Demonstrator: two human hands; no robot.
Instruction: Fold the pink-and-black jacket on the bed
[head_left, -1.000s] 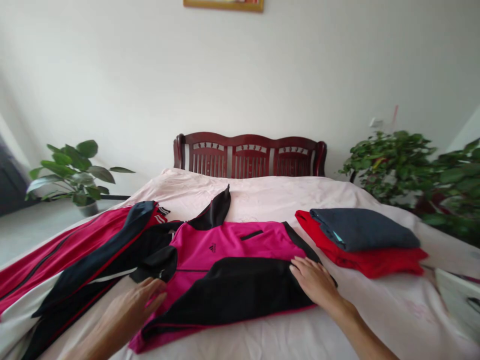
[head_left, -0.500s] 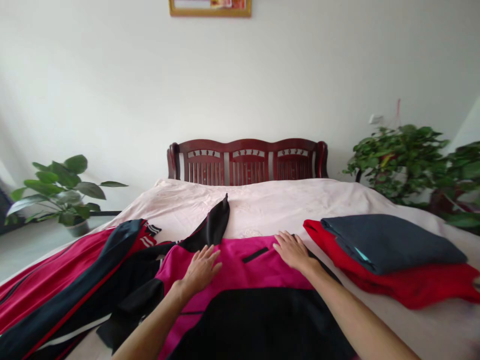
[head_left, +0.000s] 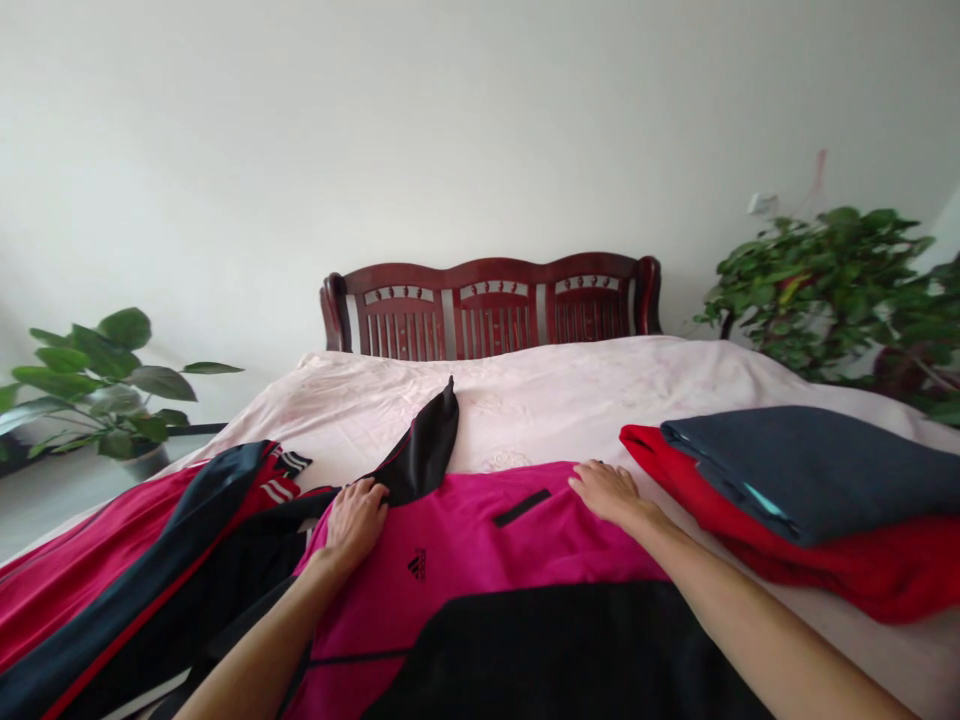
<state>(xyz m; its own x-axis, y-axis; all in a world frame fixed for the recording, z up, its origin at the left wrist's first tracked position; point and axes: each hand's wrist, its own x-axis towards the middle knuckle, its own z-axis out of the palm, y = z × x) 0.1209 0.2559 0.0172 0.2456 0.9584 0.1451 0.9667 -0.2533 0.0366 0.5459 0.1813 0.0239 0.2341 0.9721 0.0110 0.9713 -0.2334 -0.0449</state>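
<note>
Pink jacket [head_left: 480, 530] lies flat across the near edge of the bed [head_left: 570, 390], black lower panel toward the person, black collar [head_left: 427, 445] sticking up toward the headboard [head_left: 491, 305]. Left hand [head_left: 356, 520] lies flat at the jacket's upper-left corner, fingertips touching the collar base; grip open, nothing pinched as far as I can tell. Right hand [head_left: 609, 492] lies palm down on the upper-right shoulder edge, fingers spread, grip open, holding nothing.

Step, judged: smoothing and squaring the top of the jacket, a flattening pass in a fold. Next move likely calls for both hands to close on the shoulder corners or the collar, then bring that edge over evenly without dragging the black panel.

At the left edge of the bed a red and navy garment [head_left: 150, 540] lies unfolded, touching the jacket's sleeve. At the right edge, folded dark cloth [head_left: 810, 470] sits on folded red cloth [head_left: 862, 570], just beside the jacket, apart from the right hand. Plants stand off both sides of the bed.
</note>
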